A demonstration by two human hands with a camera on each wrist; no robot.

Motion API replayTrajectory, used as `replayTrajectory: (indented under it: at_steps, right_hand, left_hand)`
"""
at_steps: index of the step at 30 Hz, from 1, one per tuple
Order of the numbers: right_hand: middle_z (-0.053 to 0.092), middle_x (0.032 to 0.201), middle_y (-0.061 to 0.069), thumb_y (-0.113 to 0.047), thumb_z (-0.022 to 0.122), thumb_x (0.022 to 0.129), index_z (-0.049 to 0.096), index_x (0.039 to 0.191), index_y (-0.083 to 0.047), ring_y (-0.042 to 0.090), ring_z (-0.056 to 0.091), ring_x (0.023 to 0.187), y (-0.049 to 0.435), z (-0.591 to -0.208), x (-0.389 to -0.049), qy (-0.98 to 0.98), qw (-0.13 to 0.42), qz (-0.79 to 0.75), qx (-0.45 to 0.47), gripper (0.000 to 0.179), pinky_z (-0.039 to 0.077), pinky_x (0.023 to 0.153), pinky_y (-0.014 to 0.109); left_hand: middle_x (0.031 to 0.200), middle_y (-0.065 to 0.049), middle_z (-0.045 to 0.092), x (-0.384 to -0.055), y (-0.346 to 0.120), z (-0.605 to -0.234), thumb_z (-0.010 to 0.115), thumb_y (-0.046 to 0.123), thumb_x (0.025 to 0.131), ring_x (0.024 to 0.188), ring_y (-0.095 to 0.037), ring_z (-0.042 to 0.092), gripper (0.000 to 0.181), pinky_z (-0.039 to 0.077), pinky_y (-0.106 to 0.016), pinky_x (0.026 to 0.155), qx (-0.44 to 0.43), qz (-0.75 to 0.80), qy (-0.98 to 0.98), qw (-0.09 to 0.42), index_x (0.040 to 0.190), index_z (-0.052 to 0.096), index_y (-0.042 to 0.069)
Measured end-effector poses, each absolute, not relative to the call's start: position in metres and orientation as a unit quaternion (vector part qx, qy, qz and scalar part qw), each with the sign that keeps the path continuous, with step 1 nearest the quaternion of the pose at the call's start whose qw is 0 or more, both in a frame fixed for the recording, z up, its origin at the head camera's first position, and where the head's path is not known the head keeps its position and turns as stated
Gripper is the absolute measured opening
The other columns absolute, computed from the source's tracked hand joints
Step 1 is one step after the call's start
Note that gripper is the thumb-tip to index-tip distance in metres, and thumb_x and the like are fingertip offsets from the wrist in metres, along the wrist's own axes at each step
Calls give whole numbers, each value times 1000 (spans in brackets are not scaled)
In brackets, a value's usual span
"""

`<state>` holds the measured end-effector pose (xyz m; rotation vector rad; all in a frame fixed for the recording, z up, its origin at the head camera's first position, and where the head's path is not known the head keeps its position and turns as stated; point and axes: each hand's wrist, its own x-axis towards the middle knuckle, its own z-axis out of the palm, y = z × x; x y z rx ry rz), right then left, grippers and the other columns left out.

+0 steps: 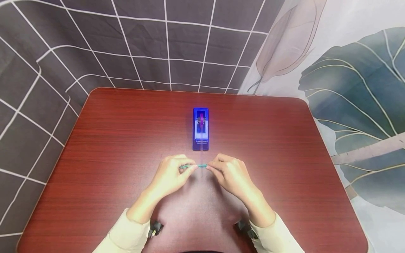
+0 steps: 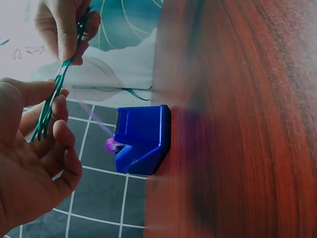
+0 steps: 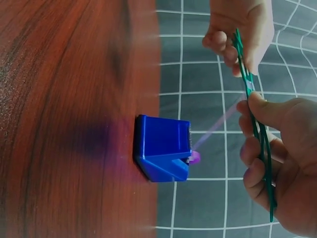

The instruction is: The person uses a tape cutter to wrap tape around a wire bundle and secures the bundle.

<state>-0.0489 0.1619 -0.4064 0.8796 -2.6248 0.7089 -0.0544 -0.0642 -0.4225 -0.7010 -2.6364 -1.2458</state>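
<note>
Both hands hold a bundle of thin green strands (image 1: 202, 166) by its two ends, above the table in front of a blue tape dispenser (image 1: 200, 146). The left hand (image 1: 171, 175) pinches one end between thumb and fingers, and the right hand (image 1: 233, 175) pinches the other. In the right wrist view the strands (image 3: 262, 136) run along the right palm. A strip of clear purplish tape (image 3: 216, 128) stretches from the dispenser's roll to the middle of the bundle, between the fingertips. The purple roll (image 2: 112, 144) sits in the dispenser.
The reddish-brown wooden table (image 1: 126, 123) has rounded corners. Behind it and at the left hangs a dark grey cloth with white grid lines (image 1: 142, 38); a curtain with large leaf prints (image 1: 354, 88) is at the right. Dark wrist mounts (image 1: 155, 229) show near the sleeves.
</note>
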Motion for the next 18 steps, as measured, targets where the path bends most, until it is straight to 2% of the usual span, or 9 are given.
replayTrajectory:
  at_steps: [5, 8, 11, 15, 18]
  right_hand:
    - [64, 79, -9, -16, 77, 89, 79, 90, -15, 6, 61, 65, 161, -406, -48, -907, 164, 232, 310, 3, 52, 55, 30]
    - [63, 79, -8, -16, 77, 88, 79, 90, -15, 6, 61, 63, 161, -406, -48, -905, 175, 226, 314, 3, 51, 53, 30]
    - [63, 79, -8, -17, 78, 88, 79, 90, -14, 6, 60, 63, 161, -408, -48, -904, 177, 226, 316, 4, 50, 52, 29]
    - [63, 79, -8, -17, 78, 88, 79, 91, -14, 6, 60, 63, 161, -408, -49, -904, 171, 232, 316, 4, 51, 53, 28]
    - [64, 79, -8, -16, 79, 87, 79, 91, -14, 5, 60, 64, 161, -407, -49, -904, 165, 239, 312, 4, 52, 54, 29]
  left_hand:
    - [79, 8, 69, -56, -64, -420, 69, 22, 97, 65, -5, 56, 15, 51, -29, 66, -211, -414, -885, 21, 95, 81, 14]
    - [77, 7, 70, -57, -64, -420, 65, 23, 99, 67, -5, 59, 19, 53, -30, 68, -212, -418, -883, -15, 90, 80, 15]
    - [68, 6, 66, -58, -65, -419, 65, 21, 99, 63, -3, 55, 20, 50, -28, 63, -212, -433, -875, -46, 86, 78, 14]
    - [66, 2, 67, -58, -64, -419, 68, 16, 97, 63, -2, 56, 14, 51, -27, 63, -211, -452, -865, -50, 91, 79, 9]
    - [72, 1, 70, -57, -63, -418, 70, 15, 95, 65, -4, 60, 13, 53, -28, 66, -213, -455, -864, -33, 93, 80, 7]
